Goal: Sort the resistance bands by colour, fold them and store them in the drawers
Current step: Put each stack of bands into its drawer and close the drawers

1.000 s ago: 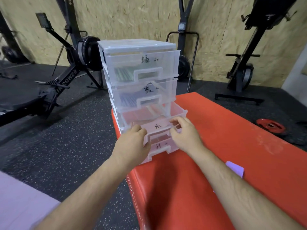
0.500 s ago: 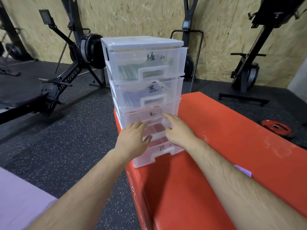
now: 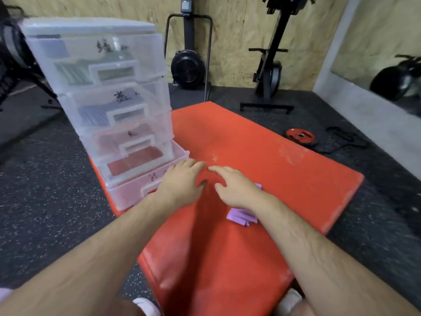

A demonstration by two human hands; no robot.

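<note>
Loosely open, empty, the left hand (image 3: 180, 187) and right hand (image 3: 237, 190) hover; the folded purple resistance band (image 3: 242, 217) at five o'clock may unfold if snatched carelessly.

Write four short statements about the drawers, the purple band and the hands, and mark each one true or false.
1. The bottom drawer is pulled out of the drawer unit. True.
2. The purple band lies inside the top drawer. False: it lies folded on the red mat, partly hidden by the right hand.
3. The left hand holds nothing. True.
4. The drawer unit stands on the black floor. False: it stands on the red mat.
</note>
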